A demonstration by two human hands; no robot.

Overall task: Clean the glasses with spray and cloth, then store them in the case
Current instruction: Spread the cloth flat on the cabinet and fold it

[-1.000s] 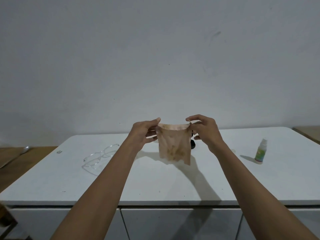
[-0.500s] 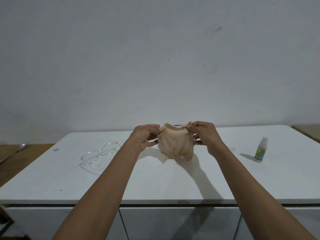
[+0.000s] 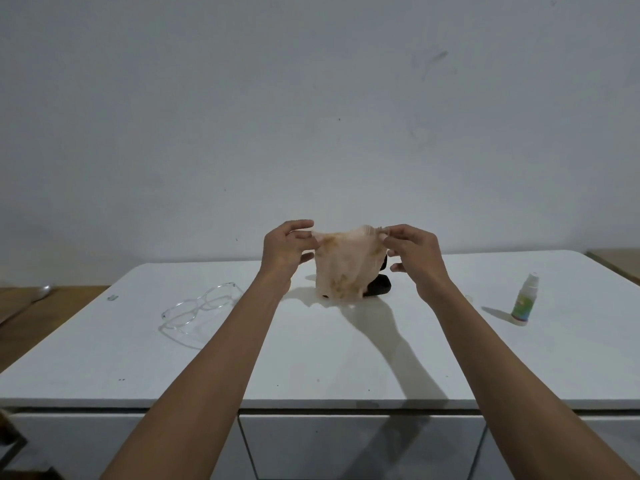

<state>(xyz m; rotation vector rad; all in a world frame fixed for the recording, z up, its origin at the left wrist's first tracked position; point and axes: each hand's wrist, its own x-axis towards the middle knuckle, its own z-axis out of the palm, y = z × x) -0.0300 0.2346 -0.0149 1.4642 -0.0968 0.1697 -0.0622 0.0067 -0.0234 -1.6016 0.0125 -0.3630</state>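
Both hands up over the bench (image 3: 346, 358), left hand (image 3: 285, 252) & right hand (image 3: 414, 258) each pinching a top corner of the cloth (image 3: 346, 268) to spread it for wiping, w/ glasses (image 3: 201, 306) waiting at left, spray bottle (image 3: 524, 301) far right, dark case (image 3: 379, 287) just behind the cloth.

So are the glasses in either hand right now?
No, the glasses lie on the table, while both hands hold only the cloth.

glasses (image 3: 202, 308) left on table (image 3: 311, 368) | cloth (image 3: 346, 268) centre, before case (image 3: 379, 289) | spray bottle (image 3: 524, 301) right
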